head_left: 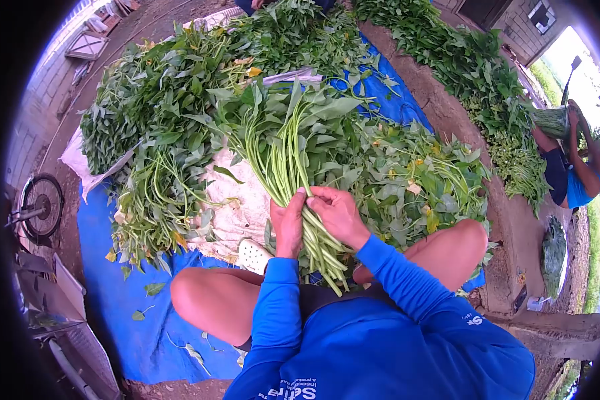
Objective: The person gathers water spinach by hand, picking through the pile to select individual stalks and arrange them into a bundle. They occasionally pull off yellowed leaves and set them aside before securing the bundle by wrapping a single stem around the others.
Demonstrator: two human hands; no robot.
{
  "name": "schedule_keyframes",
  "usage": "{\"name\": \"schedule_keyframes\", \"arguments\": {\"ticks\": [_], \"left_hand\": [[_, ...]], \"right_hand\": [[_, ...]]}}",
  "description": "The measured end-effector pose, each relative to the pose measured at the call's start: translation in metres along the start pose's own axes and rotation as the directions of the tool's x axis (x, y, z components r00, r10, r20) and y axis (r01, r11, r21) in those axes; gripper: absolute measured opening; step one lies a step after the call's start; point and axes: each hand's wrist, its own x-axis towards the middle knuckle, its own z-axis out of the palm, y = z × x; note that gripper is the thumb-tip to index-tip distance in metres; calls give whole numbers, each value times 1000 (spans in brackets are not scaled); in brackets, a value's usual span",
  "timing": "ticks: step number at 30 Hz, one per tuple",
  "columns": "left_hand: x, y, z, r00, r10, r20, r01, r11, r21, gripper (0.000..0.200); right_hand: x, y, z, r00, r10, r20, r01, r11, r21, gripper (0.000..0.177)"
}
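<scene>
A bunch of long-stemmed leafy greens (283,157), looking like water spinach, lies across my lap with its leaves pointing away and cut stem ends toward me. My left hand (288,225) is wrapped round the stems from the left. On the right side of the same stems, my right hand (339,215) has its fingers closed at the bunch, thumb near the left thumb. Whether the right fingers pinch a single stem or tie is too small to tell. Loose greens (157,180) spread to the left, and more cut greens (413,180) lie to the right.
A blue tarp (123,267) and a pale sack (237,193) lie under the greens. Long rows of greens (460,73) line the far right. Another person (573,160) sits there holding a bundle. A bicycle wheel (42,208) stands at left; a white clog (253,256) shows by my knee.
</scene>
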Motion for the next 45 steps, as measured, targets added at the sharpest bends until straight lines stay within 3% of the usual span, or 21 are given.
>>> {"name": "schedule_keyframes", "arguments": {"ticks": [3, 6, 7, 8, 10, 13, 17, 19, 20, 22, 24, 25, 27, 31, 34, 37, 40, 45], "left_hand": [[-4, 3, 3, 1000, 13, 6, -13, 999, -51, 50], [3, 5, -3, 999, -14, 50, 14, 1000, -8, 51], [2, 15, -3, 995, -95, 38, 95, 996, 3, 50], [5, 11, -7, 996, -84, 42, 86, 996, -31, 47], [2, 16, -4, 997, -72, 3, 71, 997, 43, 45], [4, 16, 5, 997, 12, -80, -2, 993, 120, 43], [13, 14, -9, 990, 79, -115, -69, 994, 88, 42], [18, 17, -23, 990, 49, -135, -38, 996, 82, 32], [17, 26, -22, 987, 47, -151, -35, 996, 80, 25], [12, 39, -22, 991, 27, -131, -22, 999, 45, 22], [13, 40, -27, 992, -19, -123, 28, 997, 74, 25], [14, 40, -25, 992, -34, -124, 43, 997, 71, 30], [10, 40, -21, 993, -35, -111, 44, 996, 77, 32], [13, 36, -24, 994, -17, -107, 30, 992, 125, 32], [13, 35, -25, 990, -18, -143, 35, 992, 120, 33], [18, 28, -26, 990, -25, -139, 37, 996, 83, 25], [20, 29, -29, 991, -16, -134, 25, 998, 63, 25], [17, 27, -18, 991, 56, -121, -49, 997, 66, 22]], "right_hand": [[-2, -13, -1, 995, 95, -23, -96, 994, -44, 38], [-1, -17, 0, 991, -57, 124, 77, 983, -165, 31], [1, -23, -5, 971, -71, 227, 140, 942, -305, 30], [2, -10, -4, 965, -133, 225, 198, 935, -295, 30], [-13, -41, -11, 940, -218, 264, 340, 674, -656, 25], [-25, -36, -9, 898, -385, 212, 405, 538, -740, 16], [-57, -50, -17, 839, -457, 294, 531, 576, -621, 11], [-57, -54, -45, 924, -338, 180, 379, 737, -560, 18], [-48, -50, -67, 960, -275, 52, 258, 795, -549, 25], [-43, -46, -98, 967, -253, -20, 166, 687, -707, 29], [-44, -39, -108, 901, -435, 2, 278, 572, -772, 29], [-51, -37, -104, 951, -292, 99, 290, 739, -608, 29], [-67, -34, -83, 891, -323, 320, 447, 753, -483, 31], [-70, -25, -77, 869, -188, 458, 429, 749, -505, 32], [-75, -29, -82, 894, -103, 436, 329, 811, -483, 32], [-75, -31, -81, 911, -192, 364, 356, 812, -462, 31], [-75, -53, -82, 911, -221, 347, 380, 775, -505, 29], [-66, -60, -89, 865, -291, 409, 499, 593, -633, 23]]}}
